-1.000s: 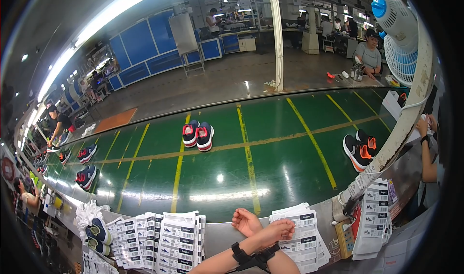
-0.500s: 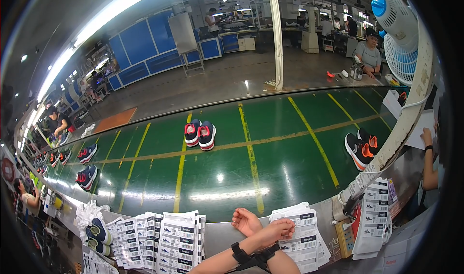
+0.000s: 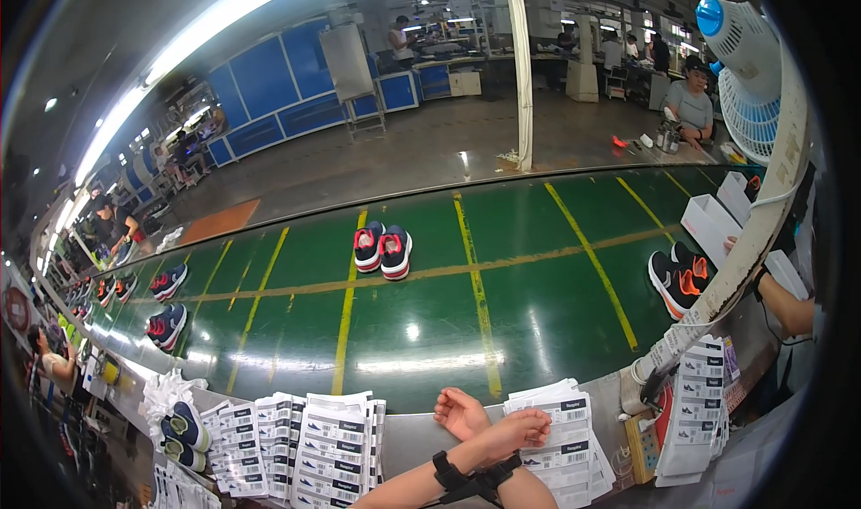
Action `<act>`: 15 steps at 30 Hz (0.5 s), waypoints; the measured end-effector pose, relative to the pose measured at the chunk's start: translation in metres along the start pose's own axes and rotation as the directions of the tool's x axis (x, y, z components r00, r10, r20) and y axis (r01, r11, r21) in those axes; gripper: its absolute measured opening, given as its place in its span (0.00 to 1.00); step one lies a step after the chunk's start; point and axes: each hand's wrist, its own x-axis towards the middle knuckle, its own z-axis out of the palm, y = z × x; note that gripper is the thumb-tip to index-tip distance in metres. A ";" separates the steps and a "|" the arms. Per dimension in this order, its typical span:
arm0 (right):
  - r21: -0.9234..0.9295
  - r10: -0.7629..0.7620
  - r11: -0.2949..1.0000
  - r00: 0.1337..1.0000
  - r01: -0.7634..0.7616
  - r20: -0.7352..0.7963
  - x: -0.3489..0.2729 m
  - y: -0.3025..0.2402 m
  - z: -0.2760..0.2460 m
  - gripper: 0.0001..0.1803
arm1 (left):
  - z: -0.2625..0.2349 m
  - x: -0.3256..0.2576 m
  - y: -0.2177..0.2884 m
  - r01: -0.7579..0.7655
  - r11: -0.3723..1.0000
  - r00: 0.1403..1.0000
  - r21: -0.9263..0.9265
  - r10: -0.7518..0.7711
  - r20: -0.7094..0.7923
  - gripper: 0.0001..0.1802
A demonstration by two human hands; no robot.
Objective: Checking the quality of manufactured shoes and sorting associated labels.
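Note:
My forearms cross at the wrists over the bench edge. The left hand (image 3: 518, 432) comes from the lower left and lies to the right, beside a stack of printed label sheets (image 3: 567, 462). The right hand (image 3: 460, 414) reaches up to the left, near the green belt (image 3: 430, 330). Both hands are empty, with loosely bent fingers. Black straps (image 3: 453, 475) go round the wrists. Further out on the belt stands a pair of dark sneakers with red trim (image 3: 383, 251).
More label sheets (image 3: 332, 451) lie left of my arms, near grey-green shoes (image 3: 186, 435). Black-and-orange sneakers (image 3: 677, 280) stand at the belt's right. A co-worker's arm (image 3: 785, 307) reaches toward white boxes (image 3: 708, 226) there. A curved post (image 3: 780, 186) and a fan (image 3: 749, 78) stand nearby.
The view has shifted slightly, so everything sits a little further right. The co-worker's arm at the right has moved inward toward white boxes at the belt. My crossed hands keep their pose.

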 end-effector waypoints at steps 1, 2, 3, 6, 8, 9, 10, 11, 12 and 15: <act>-0.002 0.007 1.000 1.000 -0.007 0.004 0.000 0.000 -0.001 0.06 | 0.001 0.000 0.001 -0.007 1.000 1.000 -0.001 0.007 -0.005 0.06; -0.007 0.002 1.000 1.000 -0.002 -0.012 0.000 -0.001 -0.002 0.06 | 0.001 0.000 0.001 -0.005 1.000 1.000 0.001 0.005 0.004 0.06; -0.012 -0.004 1.000 1.000 0.004 -0.029 0.001 -0.001 -0.002 0.06 | 0.001 0.000 0.001 -0.004 1.000 1.000 0.004 0.003 0.013 0.06; 0.002 0.001 1.000 1.000 -0.001 -0.018 0.000 -0.001 0.000 0.06 | 0.002 -0.001 0.001 -0.006 1.000 1.000 0.000 0.006 0.009 0.06; -0.003 0.006 1.000 1.000 -0.006 -0.012 0.001 -0.001 -0.001 0.06 | 0.002 -0.001 0.001 -0.013 1.000 1.000 0.003 0.013 -0.003 0.06; -0.006 0.002 1.000 1.000 -0.002 -0.008 0.001 -0.001 -0.001 0.06 | 0.002 -0.001 0.001 -0.014 1.000 1.000 0.010 0.014 -0.010 0.06; -0.008 0.004 1.000 1.000 -0.004 -0.008 0.001 -0.001 -0.001 0.06 | 0.001 0.000 0.000 -0.016 1.000 1.000 0.009 0.016 -0.011 0.06; -0.007 0.006 1.000 1.000 -0.006 -0.005 0.001 -0.001 -0.001 0.06 | 0.001 0.000 0.000 -0.020 1.000 1.000 0.001 0.020 0.000 0.06; -0.006 0.006 1.000 1.000 -0.006 -0.001 0.001 -0.001 0.000 0.06 | 0.000 0.001 -0.001 -0.024 1.000 1.000 -0.006 0.024 0.012 0.06; -0.003 0.008 1.000 1.000 -0.008 0.002 0.002 -0.001 0.000 0.06 | -0.003 0.002 -0.002 -0.017 1.000 1.000 -0.026 0.018 0.013 0.06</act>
